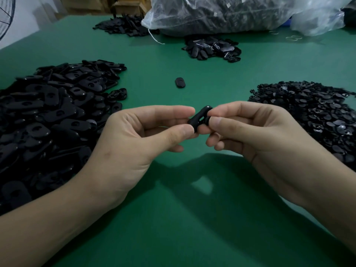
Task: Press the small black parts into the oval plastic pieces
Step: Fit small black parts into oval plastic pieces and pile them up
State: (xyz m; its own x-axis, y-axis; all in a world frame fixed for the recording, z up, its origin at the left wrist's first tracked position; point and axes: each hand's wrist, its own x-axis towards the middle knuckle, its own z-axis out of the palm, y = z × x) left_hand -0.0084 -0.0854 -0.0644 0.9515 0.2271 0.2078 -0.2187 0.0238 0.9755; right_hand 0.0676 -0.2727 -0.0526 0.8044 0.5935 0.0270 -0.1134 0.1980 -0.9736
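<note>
A black oval plastic piece is held tilted above a green table, near its middle, with a slot showing in the piece's upper face. The person's left hand pinches its near-left end between thumb and forefinger. The right hand grips the other end, with the thumb tip pressed against the piece and the forefinger curled over the top. The remaining fingers of both hands are curled underneath. Whether a small black part sits under the right thumb cannot be told.

A broad heap of oval pieces lies on the table to the left, just beside the left forearm. To the right, a spread pile of small black parts lies near the right hand. A single oval piece lies alone on the cloth beyond the hands, between the two piles.

Farther back sits a smaller mound of black pieces, with another dark pile at the far left edge. A large clear plastic bag stuffed with dark parts slumps at the table's far side, and a second clear bag stands to its right. Cardboard boxes stand behind the table, and part of a wire fan guard shows at upper left.
</note>
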